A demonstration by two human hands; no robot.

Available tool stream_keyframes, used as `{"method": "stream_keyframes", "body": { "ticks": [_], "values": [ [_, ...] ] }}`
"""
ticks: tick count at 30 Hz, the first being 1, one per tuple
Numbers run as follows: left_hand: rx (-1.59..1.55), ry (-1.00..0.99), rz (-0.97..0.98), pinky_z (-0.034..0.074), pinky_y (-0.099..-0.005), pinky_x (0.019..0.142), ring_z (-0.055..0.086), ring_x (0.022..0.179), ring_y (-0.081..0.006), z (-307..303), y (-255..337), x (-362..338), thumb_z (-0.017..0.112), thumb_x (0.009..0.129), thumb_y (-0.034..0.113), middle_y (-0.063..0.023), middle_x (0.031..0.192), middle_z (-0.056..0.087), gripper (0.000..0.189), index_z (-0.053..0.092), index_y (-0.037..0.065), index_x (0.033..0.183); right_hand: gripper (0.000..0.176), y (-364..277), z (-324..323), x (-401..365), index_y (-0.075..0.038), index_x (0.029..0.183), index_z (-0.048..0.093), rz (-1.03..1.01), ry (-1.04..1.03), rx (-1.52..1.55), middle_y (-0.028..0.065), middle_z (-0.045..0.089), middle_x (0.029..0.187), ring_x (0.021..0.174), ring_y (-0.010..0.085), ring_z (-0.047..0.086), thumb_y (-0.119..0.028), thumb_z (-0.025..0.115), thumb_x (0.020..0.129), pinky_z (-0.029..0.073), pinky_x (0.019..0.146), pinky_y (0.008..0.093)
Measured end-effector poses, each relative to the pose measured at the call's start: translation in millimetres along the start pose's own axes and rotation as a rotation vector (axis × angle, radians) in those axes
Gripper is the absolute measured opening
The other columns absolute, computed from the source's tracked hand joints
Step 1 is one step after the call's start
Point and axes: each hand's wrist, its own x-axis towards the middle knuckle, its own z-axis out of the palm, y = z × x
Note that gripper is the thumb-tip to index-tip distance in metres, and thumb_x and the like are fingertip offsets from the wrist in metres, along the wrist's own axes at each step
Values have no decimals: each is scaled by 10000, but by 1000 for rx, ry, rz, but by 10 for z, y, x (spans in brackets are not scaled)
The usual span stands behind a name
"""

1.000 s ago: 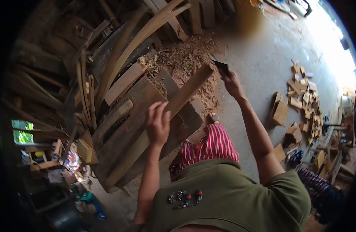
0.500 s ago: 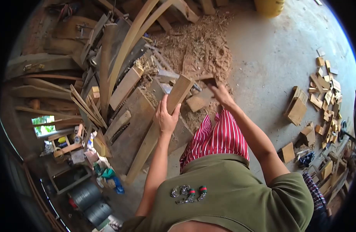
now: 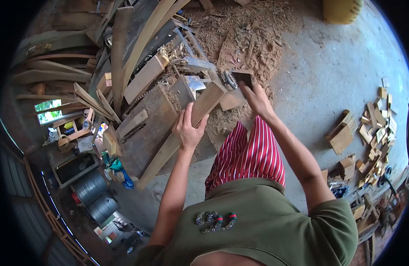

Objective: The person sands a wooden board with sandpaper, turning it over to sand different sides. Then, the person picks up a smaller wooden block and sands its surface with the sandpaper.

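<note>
A long wooden plank (image 3: 159,160) slants across a dark flat worktop (image 3: 155,122), its near end at the lower left. My left hand (image 3: 189,127) grips the plank near its upper end, thumb on one side and fingers on the other. To the right, my right hand (image 3: 259,98) is closed on a brown block with a dark face (image 3: 243,78), held just past the plank's upper end. A round metal handwheel (image 3: 230,80) sits right beside that block. Below it, a pale wood offcut (image 3: 231,101) shows between the plank and my right wrist.
Wood shavings (image 3: 240,40) cover the floor ahead. Curved timber pieces (image 3: 144,48) lean at the left, near another wooden beam (image 3: 144,79). Scattered offcuts (image 3: 377,128) and a larger wooden block (image 3: 341,133) lie at the right. A yellow container (image 3: 342,11) stands at the top.
The view has turned, so the floor objects at right sit further right and lower. My right hand and its block have moved up, away from my body; my left hand keeps its grip.
</note>
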Motion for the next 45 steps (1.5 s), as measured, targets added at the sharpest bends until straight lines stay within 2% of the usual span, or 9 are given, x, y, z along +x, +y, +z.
{"method": "stream_keyframes", "body": {
  "ticks": [5,6,10,20,27,31,33,39,45],
  "values": [
    [51,13,-18,552,-433,737,675,880,-362,-1,1,24,773,796,344,-159,1029,676,551,598,54,1232,403,-599,284,-224,-20,1360,510,-713,89,-59,151,653,792,669,191,603,-226,487,1015,486,658,370],
    [62,36,-2,557,-419,721,681,851,-341,-5,-2,31,760,799,382,-142,1010,683,543,616,61,1213,384,-607,185,-250,10,1284,557,-86,-173,-47,144,652,794,700,186,603,-257,486,1016,487,681,360],
    [59,66,-25,573,-388,702,700,827,-287,-4,-11,-1,776,775,408,-110,999,703,571,635,77,1218,401,-495,169,203,33,1011,675,198,-190,149,4,641,810,728,97,556,-346,546,988,439,651,265],
    [-173,193,-59,576,-384,754,706,863,-278,163,-23,-55,776,765,461,-120,1058,699,583,656,68,1179,506,-73,38,648,51,1330,548,-91,-312,-30,162,578,1349,1237,217,535,-322,524,989,372,1061,328],
    [-235,532,-297,508,-369,920,613,1107,-240,18,35,-22,699,851,474,-98,1135,664,551,623,87,1236,655,-1111,392,-135,77,1275,573,-320,119,95,192,628,1185,1080,231,606,-488,590,944,492,915,345],
    [-1793,310,-609,486,-373,974,555,1153,-220,-533,122,-515,687,889,419,-119,1216,594,672,453,50,1400,509,-1071,1139,-939,38,1370,487,-302,-143,-39,172,592,1206,1075,282,602,-303,563,999,509,901,413],
    [-2044,689,-763,494,-367,950,586,1097,-212,-780,199,-890,705,888,375,-84,1120,626,635,472,21,1361,489,-948,1635,-1298,-2,1398,454,53,-479,426,166,562,1267,1089,269,595,-225,591,985,524,892,401],
    [-1911,1301,-910,498,-363,955,626,1037,-186,-1247,-353,-2924,733,876,218,-77,1217,619,600,454,41,1377,435,-347,2880,-2079,26,1320,515,177,-1012,-128,114,563,1270,1120,174,564,-250,581,991,496,827,324],
    [-811,1728,-1319,491,-252,685,609,811,-93,-1247,-899,-4487,694,898,152,-1,985,696,265,693,61,1147,338,-382,3960,-1990,-38,1246,605,-1544,-752,-754,190,655,1111,976,338,640,-241,535,986,504,845,427]
  ]
}}
